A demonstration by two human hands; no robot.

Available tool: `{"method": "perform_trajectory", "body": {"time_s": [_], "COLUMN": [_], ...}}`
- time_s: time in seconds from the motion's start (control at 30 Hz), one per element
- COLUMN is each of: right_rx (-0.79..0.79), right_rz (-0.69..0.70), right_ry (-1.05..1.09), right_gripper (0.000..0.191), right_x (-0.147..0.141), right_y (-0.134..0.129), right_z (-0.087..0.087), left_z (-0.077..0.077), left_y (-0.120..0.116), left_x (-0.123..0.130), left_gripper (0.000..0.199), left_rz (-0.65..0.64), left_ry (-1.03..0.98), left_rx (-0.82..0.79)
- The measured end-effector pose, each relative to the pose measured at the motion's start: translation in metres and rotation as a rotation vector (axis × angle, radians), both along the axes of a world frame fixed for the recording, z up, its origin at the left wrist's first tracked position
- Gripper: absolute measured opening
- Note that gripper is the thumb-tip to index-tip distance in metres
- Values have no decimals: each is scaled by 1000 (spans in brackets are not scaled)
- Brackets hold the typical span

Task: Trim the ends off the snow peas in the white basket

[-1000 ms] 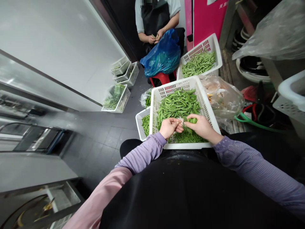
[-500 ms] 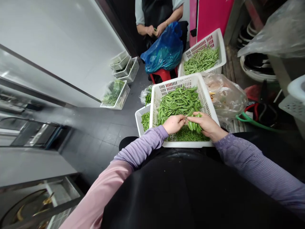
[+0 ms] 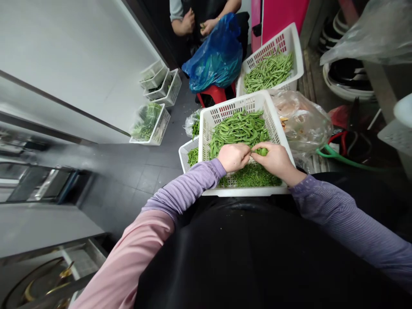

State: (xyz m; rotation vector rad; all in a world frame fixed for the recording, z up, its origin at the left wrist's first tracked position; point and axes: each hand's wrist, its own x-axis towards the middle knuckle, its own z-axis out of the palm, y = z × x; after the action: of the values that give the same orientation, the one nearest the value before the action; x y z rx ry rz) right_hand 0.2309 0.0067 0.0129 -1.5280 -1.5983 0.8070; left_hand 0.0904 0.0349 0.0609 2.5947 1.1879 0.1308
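Note:
My left hand (image 3: 234, 157) and my right hand (image 3: 275, 159) meet fingertip to fingertip above a white plastic basket (image 3: 283, 136). Several pea pods (image 3: 263, 152) are gripped in my right hand, mostly hidden behind its fingers. The left fingers are closed in a pinch at the right fingertips; whatever lies between them is too small to make out. A heap of flat green pea pods (image 3: 240, 128) fills the far part of the basket. Under my hands, at the near side, lies a pile of fine green trimmings (image 3: 257, 176).
Behind the basket stands another white basket (image 3: 298, 64) of green beans (image 3: 268, 71). A blue plastic bag (image 3: 214, 60) rests on a red stool (image 3: 215, 93) before a co-worker (image 3: 206, 21). At right are a clear bag (image 3: 305, 122) and scissors (image 3: 344, 143). White crates (image 3: 161, 128) line the left wall.
My right hand has turned, and the pea pods in it are now mostly covered by its fingers. The co-worker's hands have moved apart. The whole view has shifted slightly.

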Motion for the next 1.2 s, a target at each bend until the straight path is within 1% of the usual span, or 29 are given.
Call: {"method": "perform_trajectory", "body": {"time_s": [0.07, 0.1, 0.13, 0.17, 0.2, 0.23, 0.3, 0.37, 0.47, 0.53, 0.6, 0.7, 0.77, 0.8, 0.83, 0.87, 0.93, 1.0, 1.03, 1.07, 1.1, 1.13, 1.2], "right_rx": [-177, -250, -295, -313, -316, -317, -337, -371, -427, -453, -465, -478, -480, -482, -486, -492, -497, -477, -462, -447, -437, -432, -430], "right_rz": [-136, -199, -248, -272, -266, -235, -148, -89, -59, -41, -27, -14, -6, -1, -2, -10, -50, -95, -101, -86, -58, -25, 25], "right_ry": [239, 384, 532, 665, 772, 847, 913, 934, 939, 924, 897, 878, 887, 890, 885, 868, 793, 664, 601, 554, 527, 521, 554], "right_gripper": [20, 25, 27, 28, 27, 26, 23, 23, 24, 25, 28, 28, 26, 26, 26, 27, 29, 32, 33, 34, 34, 34, 33], "right_x": [2, 5, 9, 15, 21, 27, 37, 40, 33, 29, 27, 28, 28, 28, 27, 26, 23, 17, 13, 10, 6, 2, -4], "right_y": [3, 6, 9, 12, 15, 18, 23, 24, 22, 20, 21, 22, 23, 23, 23, 22, 20, 17, 15, 13, 11, 8, 4], "right_z": [0, 0, 0, 1, 2, 4, 9, 14, 16, 13, 9, 4, 4, 4, 4, 4, 1, -4, -8, -11, -14, -17, -20], "left_z": [-22, -35, -49, -62, -75, -86, -105, -119, -134, -141, -144, -140, -132, -127, -121, -114, -97, -78, -68, -59, -51, -44, -34], "left_y": [0, -1, -1, -1, -1, 0, 4, 11, 24, 29, 31, 31, 31, 32, 32, 32, 30, 25, 21, 16, 11, 6, -4], "left_x": [-1, -4, -8, -13, -20, -27, -40, -47, -45, -42, -40, -44, -47, -47, -46, -45, -39, -31, -27, -23, -19, -15, -8], "left_gripper": [26, 28, 29, 27, 24, 27, 34, 31, 33, 34, 33, 30, 25, 22, 19, 16, 13, 11, 10, 9, 9, 9, 12], "left_rz": [177, 263, 323, 345, 331, 275, 171, 67, -19, -17, -13, -49, -68, -46, 9, 103, 371, 614, 687, 726, 740, 744, 757], "left_ry": [-185, -224, -198, -99, 46, 174, 372, 495, 588, 598, 586, 573, 529, 473, 385, 263, -45, -372, -523, -655, -765, -854, -964], "left_rx": [-9, -41, -97, -166, -219, -236, -185, -124, -109, -110, -109, -121, -147, -159, -174, -197, -305, -514, -636, -749, -838, -896, -933]}}
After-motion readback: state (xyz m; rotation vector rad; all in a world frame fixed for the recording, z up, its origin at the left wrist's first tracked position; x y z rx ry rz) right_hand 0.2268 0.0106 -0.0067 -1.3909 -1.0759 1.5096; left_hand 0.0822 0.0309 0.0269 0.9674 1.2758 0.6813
